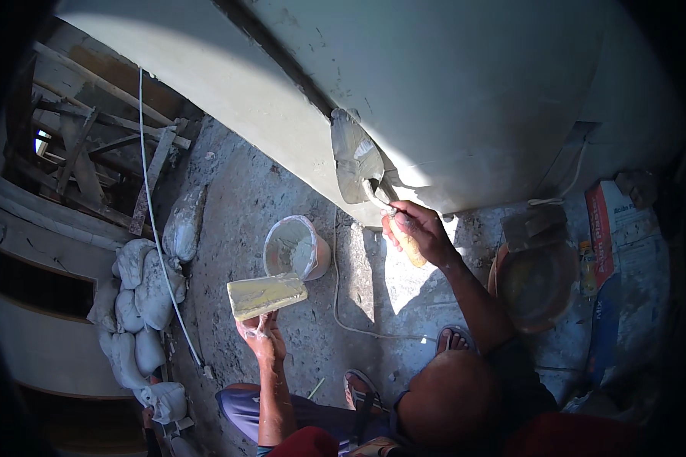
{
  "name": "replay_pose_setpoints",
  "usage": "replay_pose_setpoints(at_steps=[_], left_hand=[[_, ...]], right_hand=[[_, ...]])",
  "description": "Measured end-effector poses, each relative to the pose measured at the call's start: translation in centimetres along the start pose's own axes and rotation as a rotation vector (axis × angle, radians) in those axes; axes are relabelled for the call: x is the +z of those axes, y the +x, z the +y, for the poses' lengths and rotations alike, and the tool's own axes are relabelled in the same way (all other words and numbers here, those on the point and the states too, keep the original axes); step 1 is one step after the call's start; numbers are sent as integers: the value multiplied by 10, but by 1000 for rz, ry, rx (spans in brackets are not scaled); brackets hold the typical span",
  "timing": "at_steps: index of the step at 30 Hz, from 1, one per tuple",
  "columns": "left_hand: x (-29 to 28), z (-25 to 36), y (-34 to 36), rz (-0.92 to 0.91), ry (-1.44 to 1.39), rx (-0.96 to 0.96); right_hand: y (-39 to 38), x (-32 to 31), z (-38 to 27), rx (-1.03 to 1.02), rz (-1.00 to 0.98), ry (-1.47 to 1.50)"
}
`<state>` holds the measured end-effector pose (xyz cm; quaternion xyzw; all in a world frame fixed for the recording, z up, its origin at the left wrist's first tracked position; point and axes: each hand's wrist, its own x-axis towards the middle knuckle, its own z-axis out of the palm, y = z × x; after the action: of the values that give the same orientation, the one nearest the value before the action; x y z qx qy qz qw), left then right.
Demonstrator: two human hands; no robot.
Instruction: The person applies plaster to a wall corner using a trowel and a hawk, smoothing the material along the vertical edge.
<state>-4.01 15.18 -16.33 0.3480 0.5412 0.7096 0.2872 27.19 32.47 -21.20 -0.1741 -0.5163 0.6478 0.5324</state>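
My right hand [423, 232] is closed around the wooden handle of a trowel [354, 160]. Its broad grey blade, smeared with plaster, lies against the edge of the pale wall [267, 126], beside a long dark groove. Lower and to the left, my left hand [265, 337] grips a rectangular plastering board [267, 295] from below. Yellowish, wet-looking residue coats the board, and plaster smears my fingers. Just beyond the board stands a round white bucket [324, 260] with grey plaster mix inside.
Filled white sacks [141, 293] are piled at left, near a thin white pipe [154, 228]. A cable [337, 297] crosses the rough floor. At right are a round brown basin [503, 293], a yellow bottle [588, 270] and printed bags [633, 251]. Another person's hand [148, 417] shows lower left.
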Motion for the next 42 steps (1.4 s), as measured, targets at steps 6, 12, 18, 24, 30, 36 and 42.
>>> replay_pose_setpoints(at_steps=[6, 12, 18, 24, 30, 36, 42], left_hand=[[-23, 10, -3, 4, 33, 0], [-35, 18, -2, -63, 75, -33], [-30, 6, -3, -80, 59, -62], [-29, -1, 0, -87, 56, -125], [-28, -3, -1, -105, 49, -133], [-27, -1, -4, -91, 25, -130], [-30, -4, -6, -89, 11, -142]], right_hand=[[-24, -12, -16, 185, -53, 232], [-4, -33, -27, 101, -47, 124], [-10, -28, 4, 222, -102, 235], [-31, -34, -26, 210, -6, 378], [18, -29, -34, 162, -86, 142], [-1, -36, -36, 168, -103, 199], [36, -28, -59, 123, -104, 95]])
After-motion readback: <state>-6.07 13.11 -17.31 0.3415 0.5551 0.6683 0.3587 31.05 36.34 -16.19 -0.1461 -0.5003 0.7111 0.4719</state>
